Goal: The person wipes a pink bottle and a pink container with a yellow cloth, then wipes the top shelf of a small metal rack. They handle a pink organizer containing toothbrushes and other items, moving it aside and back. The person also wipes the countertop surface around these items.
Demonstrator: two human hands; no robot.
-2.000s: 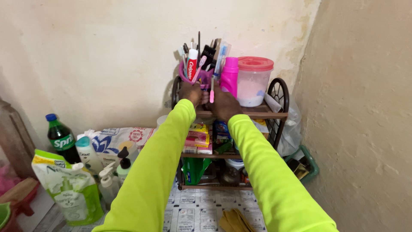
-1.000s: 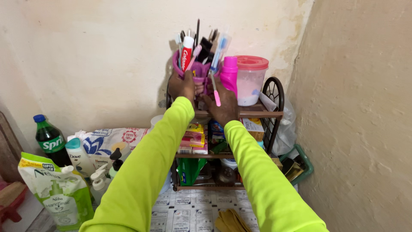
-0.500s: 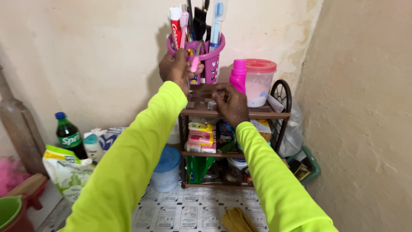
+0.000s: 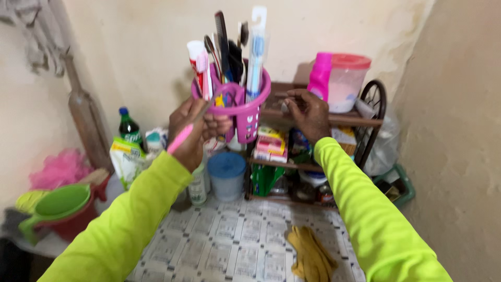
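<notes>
The left hand [image 4: 194,133] is closed around a magenta perforated holder [image 4: 245,107], which is held in the air, off the rack and to its left. A pink toothbrush [image 4: 181,138] is pinched under the same hand, its handle slanting down to the left. The holder is loaded with a toothpaste tube [image 4: 198,65], a packaged blue toothbrush [image 4: 255,49] and dark combs [image 4: 224,44], all standing roughly upright.

The right hand [image 4: 308,107] is set at the top shelf [image 4: 360,119] of the rack, fingers narrowly pinched on something small; what it is cannot be told from the blurred frame. A magenta bottle [image 4: 319,73] and a lidded tub [image 4: 345,83] stand just beside it on that shelf.

Judgement: the load is tall and top-heavy, so the holder is best kept level and gripped low on its wall. With 2 items in 1 hand, the loose toothbrush is the likeliest to slip; a firmer thumb press is advised. The bottle and tub are close enough to be knocked by the right hand.
</notes>
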